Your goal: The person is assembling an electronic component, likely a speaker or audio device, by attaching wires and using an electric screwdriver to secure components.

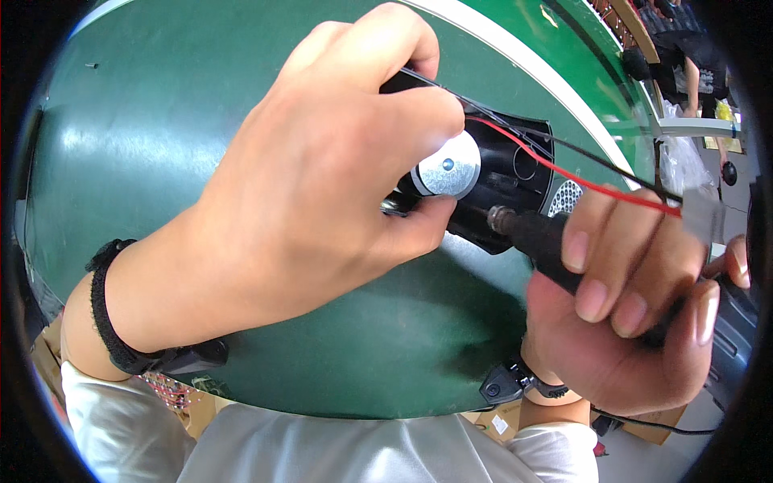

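Observation:
My left hand (322, 153) has its thumb and fingers closed round a small round silver motor (459, 165). The motor sits in a black plastic housing (503, 161) over the green table. A red wire (564, 169) and black wires run from it toward the right, over my right hand (628, 306). That hand is wrapped round the dark grip of an electric screwdriver (547, 241). The screwdriver's metal collar points at the housing's lower edge. Its tip cannot be made out. A pale translucent piece (703, 213) at the wires' end hangs beside my right fingers.
The green tabletop (145, 161) has a curved front edge close to my body. A perforated light piece (566, 196) lies right of the housing. Past a white strip (515, 48) is another green surface. Cardboard boxes stand below; another person (692, 76) is at far right.

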`<state>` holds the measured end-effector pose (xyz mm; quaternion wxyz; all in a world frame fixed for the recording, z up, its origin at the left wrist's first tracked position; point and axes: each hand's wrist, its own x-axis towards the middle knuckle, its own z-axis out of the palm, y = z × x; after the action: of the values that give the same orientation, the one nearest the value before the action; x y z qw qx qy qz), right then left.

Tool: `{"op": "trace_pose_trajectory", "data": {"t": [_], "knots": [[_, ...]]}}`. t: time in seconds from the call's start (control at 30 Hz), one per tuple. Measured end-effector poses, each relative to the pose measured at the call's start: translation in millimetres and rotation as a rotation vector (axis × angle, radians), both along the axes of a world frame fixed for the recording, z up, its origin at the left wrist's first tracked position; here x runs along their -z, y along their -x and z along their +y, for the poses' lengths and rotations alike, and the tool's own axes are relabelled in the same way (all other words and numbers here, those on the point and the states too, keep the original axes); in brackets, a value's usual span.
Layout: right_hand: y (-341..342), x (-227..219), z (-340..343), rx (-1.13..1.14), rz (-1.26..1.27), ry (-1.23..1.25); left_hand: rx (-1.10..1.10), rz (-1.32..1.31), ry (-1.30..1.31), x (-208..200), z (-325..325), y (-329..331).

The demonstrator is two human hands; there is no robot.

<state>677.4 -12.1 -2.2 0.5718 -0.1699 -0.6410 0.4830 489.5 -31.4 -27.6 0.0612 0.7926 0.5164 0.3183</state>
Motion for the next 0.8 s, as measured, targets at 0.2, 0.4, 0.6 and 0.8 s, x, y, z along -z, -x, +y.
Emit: {"op": "trace_pose_trajectory", "data": {"t": [0.2,0.4,0.6,0.8], "knots": [[4.4,-4.9,-5.3,0.057,0.003,0.010,0.190,-0.226,-0.333,23.8,-2.4,7.7],[1.9,-6.5,-4.0,0.012,0.062,0.075,-0.022,-0.155,0.018,17.0,-8.9,6.1],[4.4,-9.4,-4.7,0.014,0.078,0.100,-0.020,-0.145,0.033,15.3,-6.9,5.9],[-10.2,-19.2,-5.2,-0.059,0.057,0.145,-0.011,-0.090,-0.083,18.4,-3.2,4.9]]}}
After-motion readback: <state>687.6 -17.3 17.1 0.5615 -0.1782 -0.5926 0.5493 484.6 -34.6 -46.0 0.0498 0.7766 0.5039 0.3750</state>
